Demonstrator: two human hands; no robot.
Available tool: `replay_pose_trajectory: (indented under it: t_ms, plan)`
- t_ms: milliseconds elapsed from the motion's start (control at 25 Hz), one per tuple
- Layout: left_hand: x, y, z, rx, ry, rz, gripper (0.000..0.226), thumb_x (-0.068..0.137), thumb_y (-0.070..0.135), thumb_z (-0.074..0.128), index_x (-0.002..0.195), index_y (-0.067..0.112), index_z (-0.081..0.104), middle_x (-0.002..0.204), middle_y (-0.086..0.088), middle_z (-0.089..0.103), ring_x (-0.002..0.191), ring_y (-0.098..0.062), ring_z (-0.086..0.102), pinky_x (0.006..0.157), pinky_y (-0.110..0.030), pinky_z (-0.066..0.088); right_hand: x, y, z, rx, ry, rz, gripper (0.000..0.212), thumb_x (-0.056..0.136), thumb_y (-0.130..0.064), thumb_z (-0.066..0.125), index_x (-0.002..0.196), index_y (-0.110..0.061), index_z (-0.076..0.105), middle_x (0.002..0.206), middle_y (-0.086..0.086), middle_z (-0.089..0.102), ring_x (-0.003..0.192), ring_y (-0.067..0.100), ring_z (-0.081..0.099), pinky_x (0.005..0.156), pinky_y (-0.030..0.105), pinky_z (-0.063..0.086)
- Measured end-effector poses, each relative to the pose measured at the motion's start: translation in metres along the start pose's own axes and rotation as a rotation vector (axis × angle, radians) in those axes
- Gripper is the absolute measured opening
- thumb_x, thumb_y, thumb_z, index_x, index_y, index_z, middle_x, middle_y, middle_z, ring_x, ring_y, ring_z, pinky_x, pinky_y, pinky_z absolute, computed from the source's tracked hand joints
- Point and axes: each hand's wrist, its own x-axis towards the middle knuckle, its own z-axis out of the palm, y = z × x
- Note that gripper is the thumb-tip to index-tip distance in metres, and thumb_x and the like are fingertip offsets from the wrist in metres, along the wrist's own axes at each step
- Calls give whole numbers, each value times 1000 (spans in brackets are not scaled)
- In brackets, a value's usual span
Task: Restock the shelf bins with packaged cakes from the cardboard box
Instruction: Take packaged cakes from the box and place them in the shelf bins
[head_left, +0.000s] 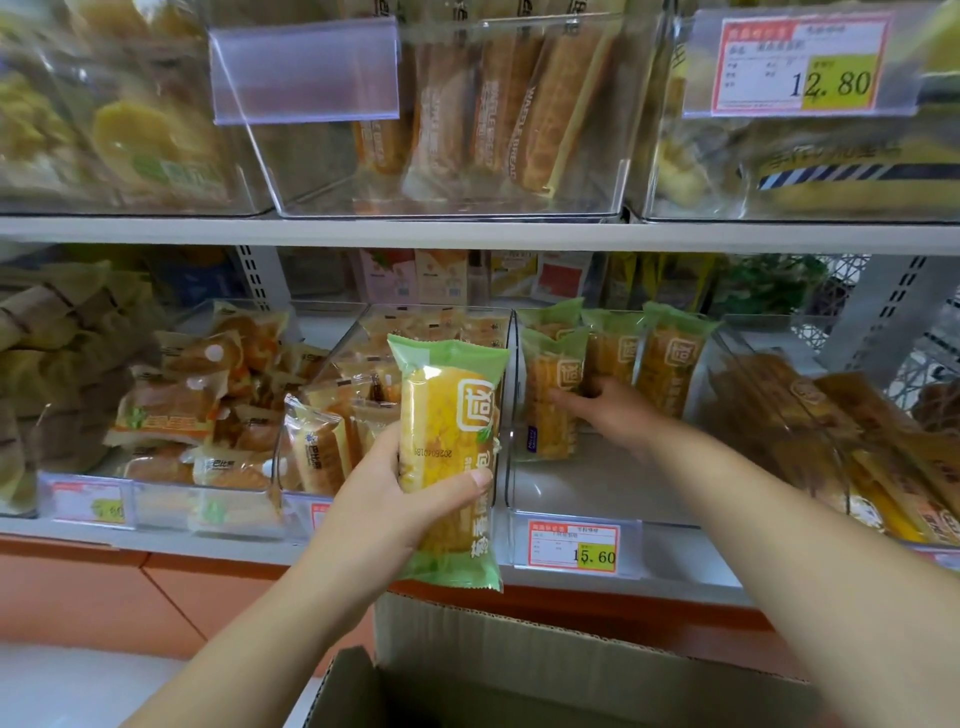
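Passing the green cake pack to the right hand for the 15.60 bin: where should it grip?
Pinch the upper body of the green cake pack across its width, coming from its right, where the right hand reaches into the bin. The pack stands upright, the left hand wraps its lower middle, and the top seal is only a thin flap.

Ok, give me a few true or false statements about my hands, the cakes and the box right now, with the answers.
1. The left hand holds a green-wrapped cake upright. True.
2. The right hand is inside the box. False: it reaches into a shelf bin.
3. The tag on that bin reads 15.60. True.
4. The box is closed. False: its flaps are open.
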Motion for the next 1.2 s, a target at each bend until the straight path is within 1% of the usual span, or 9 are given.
replay_pose_trajectory:
  t_ms: [120,200,240,360,480,600,720,880,1200]
  plan:
    - [-4,7,5,-4,-34,41,60,63,61,77,115,42,53,106,14,70,96,-7,69,86,-38,58,-35,-16,-9,-113,186,-62,36,95,-40,54,127,-24,54,126,0,61,110,18,59,86,28,44]
    - [-3,15,13,3,-73,88,61,60,60,72,115,44,52,110,14,68,95,-5,69,85,-33,58,-68,-25,-12,65,134,-184,14,96,-30,55,108,-29,62,110,-1,68,98,17,64,88,36,53]
    - [-1,20,18,22,-79,122,60,58,61,69,113,45,51,112,14,66,97,-4,67,84,-30,58,-88,-30,-13,183,20,-228,12,95,-27,57,105,-29,64,103,-1,70,95,16,66,89,39,54]
    - [3,27,38,231,-105,234,54,65,61,71,111,47,46,117,16,44,104,2,53,82,-14,46,-129,-39,-11,371,-359,-206,41,78,-45,72,114,-28,64,105,-5,73,97,12,68,87,34,54]
    - [8,33,43,417,-155,331,60,66,71,67,117,53,39,120,19,36,109,11,43,86,-4,38,-121,-33,-18,441,-291,-173,52,71,-34,74,118,-17,64,110,2,73,104,21,69,92,41,53]
    - [22,24,28,872,86,551,90,70,84,33,149,41,24,144,18,29,133,-1,22,108,-19,19,-81,-19,-46,503,51,-125,58,68,-33,75,121,-14,63,109,3,73,101,22,69,94,45,52]
    - [33,-1,22,1097,76,536,84,76,82,14,151,44,14,159,16,19,147,-10,7,118,-36,2,-32,6,-69,298,264,-28,60,69,-36,83,121,-22,57,116,0,69,102,22,67,90,45,55]
    - [46,-24,19,1239,13,573,58,91,68,28,139,39,42,143,4,51,136,-20,31,113,-42,15,7,28,-53,154,217,79,68,75,-30,81,132,-15,48,125,-2,61,112,21,60,99,43,49]
    - [54,-35,21,1235,114,678,54,89,62,35,135,38,47,141,3,52,130,-25,43,106,-43,20,15,49,-39,161,180,88,59,83,-29,74,136,-20,50,130,1,60,114,25,60,98,45,50]
